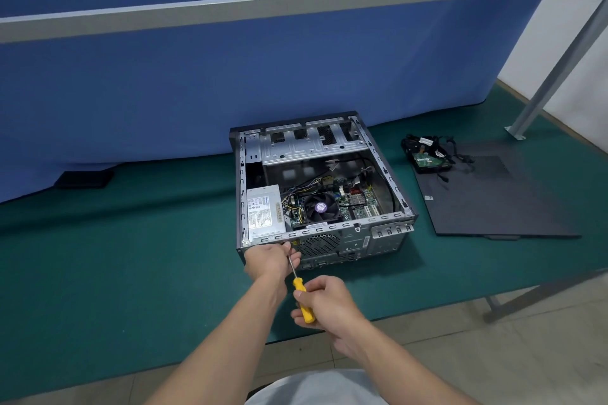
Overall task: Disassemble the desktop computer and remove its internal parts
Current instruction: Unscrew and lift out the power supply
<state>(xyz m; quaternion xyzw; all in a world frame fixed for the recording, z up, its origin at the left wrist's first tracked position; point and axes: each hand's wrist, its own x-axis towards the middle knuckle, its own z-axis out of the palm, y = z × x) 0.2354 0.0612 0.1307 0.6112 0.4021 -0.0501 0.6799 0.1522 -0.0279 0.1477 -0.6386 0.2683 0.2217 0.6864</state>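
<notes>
PC case [329,229] lies open on the table [131,256], rear toward us. Our right hand [329,302] grips the screwdriver [301,289] handle to turn it, and our left hand [274,256] pinches its shaft at the case's rear wall, prob. steadying the tip.

The desktop computer [316,146] lies open on the green mat [131,240], power supply [263,215], cooler fan [319,207] and motherboard [357,204] exposed. The dark side panel [493,200] lies flat to its right, bearing a hard drive [427,163] and loose cables [444,148].
</notes>
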